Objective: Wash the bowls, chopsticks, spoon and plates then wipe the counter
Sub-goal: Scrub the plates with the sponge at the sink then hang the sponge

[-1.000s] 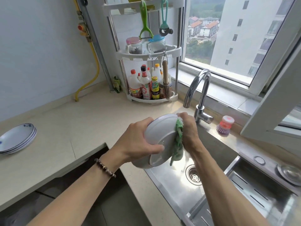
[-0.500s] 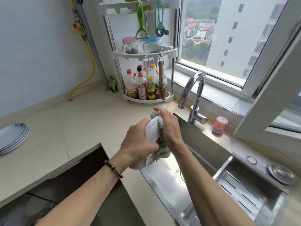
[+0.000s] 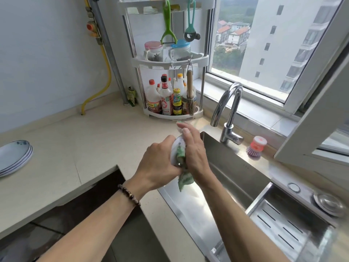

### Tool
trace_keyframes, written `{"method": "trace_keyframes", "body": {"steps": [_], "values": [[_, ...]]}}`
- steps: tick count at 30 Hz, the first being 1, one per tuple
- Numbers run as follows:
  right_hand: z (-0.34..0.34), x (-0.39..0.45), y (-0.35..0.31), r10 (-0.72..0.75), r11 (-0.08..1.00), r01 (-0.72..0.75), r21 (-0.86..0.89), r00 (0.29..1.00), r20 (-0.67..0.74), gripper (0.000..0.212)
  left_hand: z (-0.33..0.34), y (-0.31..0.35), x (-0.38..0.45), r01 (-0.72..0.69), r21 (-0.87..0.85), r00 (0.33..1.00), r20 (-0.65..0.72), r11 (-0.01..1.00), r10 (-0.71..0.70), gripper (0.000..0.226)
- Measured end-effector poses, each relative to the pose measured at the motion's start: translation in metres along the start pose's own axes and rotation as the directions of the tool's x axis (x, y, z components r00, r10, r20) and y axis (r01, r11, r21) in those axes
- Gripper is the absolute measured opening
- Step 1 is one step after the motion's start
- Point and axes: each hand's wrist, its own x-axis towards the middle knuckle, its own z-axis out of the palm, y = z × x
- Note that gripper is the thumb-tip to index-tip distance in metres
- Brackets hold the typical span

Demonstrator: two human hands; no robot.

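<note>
At the far left, a stack of white blue-rimmed ceramic plates (image 3: 14, 157) sat on the beige stone counter (image 3: 90, 148), well apart from the washing. The left hand (image 3: 158, 165) curled around a white round bowl (image 3: 176, 148), holding it on edge over the stainless steel sink (image 3: 236, 167). The right hand (image 3: 192, 150), fingers nearly straight, pressed a green dishcloth (image 3: 184, 179) against the bowl's face. The bowl was probably wet, so it could slip from that one-handed grip and strike the steel basin. To the right, the curved chrome tap (image 3: 229, 108) showed no running water.
</note>
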Motion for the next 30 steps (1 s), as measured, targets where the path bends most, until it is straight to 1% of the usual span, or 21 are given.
{"method": "trace_keyframes", "body": {"steps": [2,3,4,5,6,7,8,9,10,11,12,13,14,16,17,19,21,23,25,27,30], "values": [[-0.012,0.016,0.000,0.158,0.976,-0.154,0.153,0.987,-0.015,0.038,0.000,0.002,-0.007,-0.039,-0.012,0.999,-0.006,0.999,0.039,0.041],[-0.013,0.017,-0.001,0.168,0.977,-0.160,0.140,0.985,-0.045,0.037,0.000,0.002,-0.008,-0.028,-0.043,0.999,-0.020,0.999,0.027,0.043],[-0.009,0.015,-0.001,0.100,0.993,-0.096,0.062,0.992,-0.074,0.036,0.000,0.002,-0.006,0.003,-0.088,0.999,-0.040,0.996,-0.006,0.044],[-0.004,0.012,-0.002,-0.018,0.998,0.013,-0.063,0.997,-0.080,0.035,-0.001,0.002,-0.004,0.032,-0.124,0.998,-0.053,0.992,-0.039,0.043],[0.001,0.009,0.001,-0.123,0.982,0.114,-0.148,0.991,-0.048,0.035,-0.001,0.001,0.000,0.044,-0.136,0.997,-0.050,0.990,-0.051,0.042],[0.002,0.007,0.003,-0.163,0.972,0.156,-0.174,0.986,-0.026,0.035,-0.001,0.001,0.002,0.035,-0.124,0.999,-0.032,0.992,-0.039,0.042],[0.001,0.006,0.003,-0.147,0.980,0.143,-0.138,0.989,-0.020,0.036,-0.002,0.001,0.003,0.014,-0.112,1.000,-0.017,0.994,-0.016,0.041],[-0.005,0.007,0.005,-0.091,0.994,0.089,-0.071,0.996,-0.027,0.037,-0.003,0.002,0.002,-0.009,-0.113,1.000,-0.013,0.994,0.008,0.042],[-0.014,0.012,0.008,0.027,0.998,-0.025,0.054,0.998,-0.051,0.038,-0.005,0.002,0.000,-0.026,-0.138,1.000,-0.014,0.990,0.025,0.045],[-0.023,0.017,0.007,0.184,0.964,-0.170,0.204,0.982,-0.052,0.040,-0.007,0.003,-0.001,-0.033,-0.196,0.999,-0.015,0.980,0.030,0.050],[-0.031,0.020,0.010,0.328,0.902,-0.301,0.310,0.944,-0.040,0.046,-0.009,0.003,-0.002,-0.030,-0.267,0.999,-0.020,0.963,0.025,0.055],[-0.035,0.022,0.012,0.418,0.855,-0.383,0.349,0.908,-0.028,0.054,-0.011,0.003,-0.004,-0.022,-0.333,1.000,-0.023,0.943,0.016,0.057],[-0.038,0.027,0.018,0.441,0.854,-0.406,0.325,0.896,-0.041,0.059,-0.013,0.002,-0.005,-0.017,-0.384,1.000,-0.024,0.923,0.008,0.058],[-0.045,0.033,0.018,0.371,0.922,-0.355,0.154,0.924,-0.095,0.045,-0.014,-0.001,-0.008,0.011,-0.458,1.000,-0.003,0.889,-0.014,0.060],[-0.049,0.033,0.012,0.327,0.944,-0.319,0.085,0.938,-0.118,0.040,-0.015,-0.004,-0.009,0.038,-0.472,0.999,0.037,0.881,-0.023,0.062],[-0.055,0.034,0.002,0.214,0.977,-0.215,0.005,0.970,-0.117,0.040,-0.021,-0.007,-0.003,0.104,-0.449,0.987,0.157,0.887,-0.036,0.070],[-0.053,0.035,-0.005,0.037,0.989,-0.043,-0.140,0.998,-0.045,0.039,-0.027,-0.004,0.012,0.162,-0.377,0.958,0.282,0.912,-0.053,0.070],[-0.046,0.033,-0.009,-0.103,0.963,0.109,-0.247,0.994,0.037,0.042,-0.027,0.005,0.023,0.157,-0.281,0.935,0.350,0.947,-0.051,0.058],[-0.040,0.030,-0.010,-0.137,0.966,0.134,-0.219,0.991,0.003,0.043,-0.024,0.010,0.029,0.105,-0.194,0.943,0.332,0.975,-0.036,0.050],[-0.032,0.020,-0.008,-0.159,0.969,0.149,-0.198,0.987,-0.035,0.043,-0.019,0.009,0.029,0.087,-0.182,0.960,0.278,0.979,-0.033,0.050],[-0.015,0.001,0.001,-0.252,0.906,0.235,-0.351,0.968,-0.003,0.050,-0.008,0.002,0.024,0.122,-0.273,0.976,0.208,0.954,-0.066,0.049]]}}
